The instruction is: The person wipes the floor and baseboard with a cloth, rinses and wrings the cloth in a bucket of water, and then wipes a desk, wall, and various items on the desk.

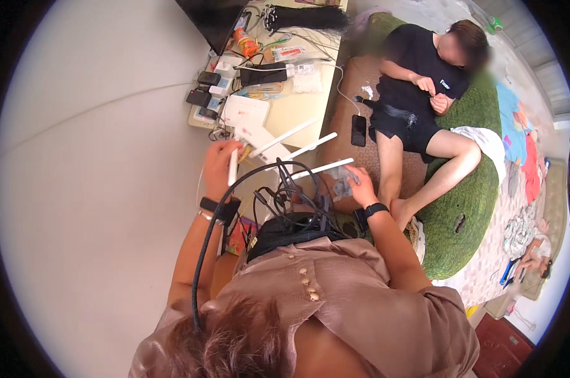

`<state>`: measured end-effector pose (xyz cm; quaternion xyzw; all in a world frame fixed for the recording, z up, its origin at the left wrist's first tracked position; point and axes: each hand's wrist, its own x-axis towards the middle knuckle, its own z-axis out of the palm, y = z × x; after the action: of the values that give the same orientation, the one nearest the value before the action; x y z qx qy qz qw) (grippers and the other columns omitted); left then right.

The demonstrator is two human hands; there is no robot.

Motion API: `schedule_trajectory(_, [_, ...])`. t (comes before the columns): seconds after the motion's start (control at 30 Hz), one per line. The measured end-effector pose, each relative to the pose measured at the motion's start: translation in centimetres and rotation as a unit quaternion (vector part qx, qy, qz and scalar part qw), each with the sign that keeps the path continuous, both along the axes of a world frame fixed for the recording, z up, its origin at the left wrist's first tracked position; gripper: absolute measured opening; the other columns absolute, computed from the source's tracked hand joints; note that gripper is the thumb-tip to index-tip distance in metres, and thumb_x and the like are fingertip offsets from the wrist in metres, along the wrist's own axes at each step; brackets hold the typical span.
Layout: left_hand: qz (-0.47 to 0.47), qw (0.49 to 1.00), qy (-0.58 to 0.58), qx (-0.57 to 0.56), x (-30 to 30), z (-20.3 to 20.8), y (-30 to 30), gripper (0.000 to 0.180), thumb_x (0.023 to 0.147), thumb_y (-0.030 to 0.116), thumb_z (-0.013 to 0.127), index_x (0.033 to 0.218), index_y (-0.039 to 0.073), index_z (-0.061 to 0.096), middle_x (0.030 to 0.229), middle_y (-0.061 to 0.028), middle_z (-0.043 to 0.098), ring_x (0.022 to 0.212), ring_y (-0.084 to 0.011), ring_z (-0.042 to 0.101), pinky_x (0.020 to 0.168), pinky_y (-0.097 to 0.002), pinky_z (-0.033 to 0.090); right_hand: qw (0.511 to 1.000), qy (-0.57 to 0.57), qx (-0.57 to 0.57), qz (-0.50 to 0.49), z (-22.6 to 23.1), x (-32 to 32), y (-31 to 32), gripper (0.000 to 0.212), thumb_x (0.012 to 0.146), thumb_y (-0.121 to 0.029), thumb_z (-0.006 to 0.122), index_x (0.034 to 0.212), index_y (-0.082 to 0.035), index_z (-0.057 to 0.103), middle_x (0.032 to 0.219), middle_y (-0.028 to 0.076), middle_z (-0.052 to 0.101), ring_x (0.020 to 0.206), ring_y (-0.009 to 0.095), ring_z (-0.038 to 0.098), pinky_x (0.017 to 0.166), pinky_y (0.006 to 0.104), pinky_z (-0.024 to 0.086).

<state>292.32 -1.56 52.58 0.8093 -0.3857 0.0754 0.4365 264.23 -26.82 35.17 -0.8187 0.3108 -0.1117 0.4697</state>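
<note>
A white router [267, 147] with several long white antennas is tilted at the near end of the table. My left hand [218, 169] is closed at its left side, next to one antenna. The exact grip is partly hidden. My right hand [362, 188] is closed around a crumpled grey cloth [342, 188], close to the tip of the antenna [323, 169] that points right. Black cables [291, 189] hang in loops between my hands and my waist.
The table [307, 120] carries a white box [247, 110], power strips with black adapters [208, 79], a black bundle [307, 19] and a dark screen [212, 22]. Right of it a person [423, 88] sits beside a phone [359, 130] and a green cover [464, 214].
</note>
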Motion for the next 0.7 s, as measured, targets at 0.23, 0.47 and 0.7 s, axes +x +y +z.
schedule_trajectory(0.23, [0.010,0.999,0.040,0.009,0.1,-5.4,-7.1,0.012,0.084,0.008,0.069,0.095,0.005,0.068,0.092,-0.0094,0.062,0.085,-0.0220,0.062,0.078,-0.0310,0.049,0.997,0.025,0.002,-0.067,0.0,-3.7,-0.5,0.039,0.084,-0.001,0.062,0.121,-0.010,0.062,0.104,0.014,0.057,0.099,0.030,0.056,0.088,0.0345,0.044])
schedule_trajectory(0.47, [0.092,0.988,0.112,-0.050,0.4,-9.8,-10.2,0.012,0.087,0.009,0.067,0.096,0.002,0.068,0.090,-0.0062,0.063,0.079,-0.0152,0.062,0.070,-0.0283,0.049,0.995,-0.008,-0.019,-0.094,-0.4,-4.2,-2.1,0.040,0.084,-0.003,0.063,0.122,-0.012,0.062,0.105,0.014,0.058,0.100,0.032,0.056,0.084,0.0356,0.046])
schedule_trajectory(0.7, [0.076,0.988,0.131,-0.015,1.4,-15.0,-8.1,0.017,0.090,0.015,0.064,0.095,-0.001,0.067,0.090,-0.0111,0.063,0.081,-0.0210,0.063,0.072,-0.0316,0.050,0.995,-0.001,0.005,-0.103,1.2,-2.4,-2.6,0.040,0.084,-0.001,0.062,0.122,-0.011,0.062,0.107,0.014,0.058,0.100,0.030,0.057,0.086,0.0338,0.046])
